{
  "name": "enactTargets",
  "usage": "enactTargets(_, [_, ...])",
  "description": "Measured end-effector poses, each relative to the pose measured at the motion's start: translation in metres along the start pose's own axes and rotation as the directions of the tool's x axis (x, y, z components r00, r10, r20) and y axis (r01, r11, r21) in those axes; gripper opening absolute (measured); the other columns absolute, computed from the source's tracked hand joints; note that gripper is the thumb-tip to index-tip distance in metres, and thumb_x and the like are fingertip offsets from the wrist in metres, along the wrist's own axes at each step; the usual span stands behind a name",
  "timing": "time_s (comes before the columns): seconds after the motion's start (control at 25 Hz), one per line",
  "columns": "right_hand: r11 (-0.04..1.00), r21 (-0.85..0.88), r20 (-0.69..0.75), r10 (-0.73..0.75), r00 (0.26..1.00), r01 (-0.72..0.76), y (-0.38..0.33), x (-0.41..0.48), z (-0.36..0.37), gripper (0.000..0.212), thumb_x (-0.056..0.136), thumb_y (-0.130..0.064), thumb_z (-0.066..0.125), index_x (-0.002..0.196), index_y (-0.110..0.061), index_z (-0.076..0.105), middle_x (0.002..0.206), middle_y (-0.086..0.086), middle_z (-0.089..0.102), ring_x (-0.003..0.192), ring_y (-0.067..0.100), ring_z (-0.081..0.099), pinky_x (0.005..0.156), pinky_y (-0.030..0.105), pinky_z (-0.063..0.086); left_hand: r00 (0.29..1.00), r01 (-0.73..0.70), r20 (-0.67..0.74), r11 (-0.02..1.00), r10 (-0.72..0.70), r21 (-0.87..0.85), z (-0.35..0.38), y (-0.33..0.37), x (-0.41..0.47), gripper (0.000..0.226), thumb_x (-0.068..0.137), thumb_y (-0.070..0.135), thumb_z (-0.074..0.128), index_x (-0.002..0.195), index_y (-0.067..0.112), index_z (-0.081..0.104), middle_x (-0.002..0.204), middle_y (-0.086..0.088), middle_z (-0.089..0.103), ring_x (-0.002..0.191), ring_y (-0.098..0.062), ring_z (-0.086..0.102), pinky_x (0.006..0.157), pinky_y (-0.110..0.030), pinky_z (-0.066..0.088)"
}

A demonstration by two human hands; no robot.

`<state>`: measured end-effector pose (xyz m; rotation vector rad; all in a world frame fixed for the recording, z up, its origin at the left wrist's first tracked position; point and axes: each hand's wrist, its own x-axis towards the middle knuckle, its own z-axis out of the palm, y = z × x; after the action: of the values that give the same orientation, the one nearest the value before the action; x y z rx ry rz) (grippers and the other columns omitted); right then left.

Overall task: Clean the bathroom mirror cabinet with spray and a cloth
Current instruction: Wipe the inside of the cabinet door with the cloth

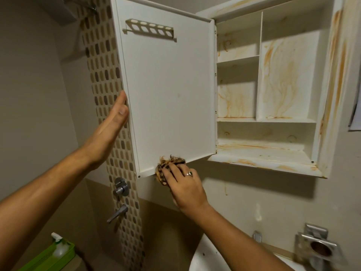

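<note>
The white cabinet door point(168, 90) stands swung open to the left, its inner face towards me. My left hand point(109, 130) lies flat along the door's outer edge, fingers straight, steadying it. My right hand point(183, 184) presses a crumpled brown patterned cloth point(166, 167) against the door's bottom edge. The open cabinet point(273, 90) on the right has white shelves streaked with orange rust stains. A spray bottle point(59, 245) stands at the lower left, apart from both hands.
A green box point(48, 259) holds the spray bottle. Metal shower taps point(121, 186) sit on the mosaic tile strip below the door. A white basin point(207, 257) and a metal wall holder point(318, 249) lie under the cabinet.
</note>
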<state>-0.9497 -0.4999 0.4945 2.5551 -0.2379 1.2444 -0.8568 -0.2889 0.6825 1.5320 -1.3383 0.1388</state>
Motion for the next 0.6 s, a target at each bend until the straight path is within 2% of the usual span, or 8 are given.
enactTargets(0.04, [0.997, -0.023, 0.045, 0.077, 0.996, -0.076, 0.019, 0.001, 0.001, 0.07, 0.072, -0.016, 0.077, 0.139, -0.018, 0.056, 0.138, 0.006, 0.059, 0.122, 0.031, 0.055, 0.089, 0.044, 0.05, 1.0, 0.003, 0.003, 1.0, -0.003, 0.003, 0.0, 0.0, 0.0, 0.116, 0.073, 0.099, 0.035, 0.164, 0.036, 0.001, 0.17, 0.022, 0.002, 0.155, 0.003, 0.008, 0.129, -0.052, 0.012])
enactTargets(0.12, [0.953, -0.052, 0.078, 0.303, 0.95, -0.299, 0.064, 0.009, -0.003, 0.066, 0.067, -0.003, 0.076, 0.13, -0.017, 0.062, 0.129, 0.006, 0.065, 0.116, 0.033, 0.06, 0.083, 0.043, 0.053, 1.0, 0.005, 0.008, 1.0, -0.005, 0.011, -0.001, 0.0, 0.0, 0.115, 0.073, 0.099, 0.035, 0.164, 0.037, 0.001, 0.17, 0.024, 0.002, 0.155, 0.002, 0.008, 0.128, -0.054, 0.012])
enactTargets(0.2, [0.918, -0.113, 0.128, 0.393, 0.911, -0.38, 0.101, 0.018, -0.013, 0.053, 0.075, 0.003, 0.068, 0.123, -0.019, 0.065, 0.121, 0.005, 0.069, 0.108, 0.032, 0.061, 0.077, 0.041, 0.051, 1.0, 0.004, 0.005, 1.0, -0.004, 0.016, 0.0, 0.0, -0.001, 0.115, 0.072, 0.099, 0.036, 0.164, 0.038, 0.001, 0.169, 0.024, 0.002, 0.155, 0.002, 0.008, 0.128, -0.055, 0.012])
enactTargets(0.32, [0.918, -0.162, 0.192, 0.388, 0.901, -0.361, 0.112, 0.03, -0.021, 0.029, 0.092, -0.01, 0.06, 0.118, -0.022, 0.065, 0.113, 0.003, 0.069, 0.103, 0.029, 0.059, 0.074, 0.039, 0.046, 1.0, 0.004, 0.011, 0.999, -0.005, 0.033, -0.001, 0.001, -0.002, 0.112, 0.074, 0.099, 0.034, 0.163, 0.041, 0.001, 0.169, 0.026, 0.001, 0.156, 0.001, 0.007, 0.127, -0.057, 0.013])
enactTargets(0.4, [0.904, -0.085, 0.209, 0.427, 0.88, -0.419, 0.106, 0.031, -0.021, 0.033, 0.094, -0.014, 0.059, 0.126, -0.022, 0.062, 0.115, 0.002, 0.069, 0.106, 0.029, 0.059, 0.076, 0.039, 0.049, 1.0, 0.001, 0.015, 0.999, -0.002, 0.042, -0.002, 0.002, -0.003, 0.112, 0.074, 0.099, 0.033, 0.163, 0.041, 0.0, 0.169, 0.026, 0.001, 0.156, 0.001, 0.007, 0.127, -0.057, 0.013])
enactTargets(0.48, [0.906, -0.057, 0.242, 0.42, 0.875, -0.419, 0.118, 0.03, -0.025, 0.047, 0.091, -0.007, 0.057, 0.134, -0.024, 0.059, 0.117, 0.002, 0.068, 0.106, 0.028, 0.059, 0.076, 0.039, 0.05, 1.0, 0.007, 0.016, 0.999, -0.008, 0.054, -0.001, 0.004, -0.004, 0.115, 0.071, 0.1, 0.033, 0.163, 0.039, 0.0, 0.169, 0.024, 0.0, 0.156, 0.001, 0.007, 0.128, -0.056, 0.013])
enactTargets(0.52, [0.925, -0.077, 0.249, 0.379, 0.891, -0.372, 0.126, 0.031, -0.028, 0.05, 0.089, -0.005, 0.057, 0.136, -0.025, 0.056, 0.118, 0.002, 0.068, 0.106, 0.027, 0.059, 0.074, 0.038, 0.049, 1.0, 0.002, 0.015, 0.998, -0.003, 0.057, -0.001, 0.005, -0.004, 0.116, 0.071, 0.1, 0.033, 0.164, 0.038, -0.001, 0.17, 0.023, -0.001, 0.156, 0.001, 0.007, 0.128, -0.056, 0.013])
enactTargets(0.6, [0.949, -0.25, 0.272, 0.261, 0.926, -0.194, 0.126, 0.032, -0.03, 0.046, 0.089, -0.005, 0.06, 0.132, -0.022, 0.053, 0.115, 0.002, 0.067, 0.102, 0.027, 0.061, 0.068, 0.036, 0.043, 1.0, -0.017, 0.012, 0.998, 0.016, 0.055, -0.001, 0.005, -0.005, 0.116, 0.072, 0.1, 0.033, 0.164, 0.038, -0.001, 0.17, 0.022, -0.001, 0.156, 0.001, 0.006, 0.128, -0.056, 0.013])
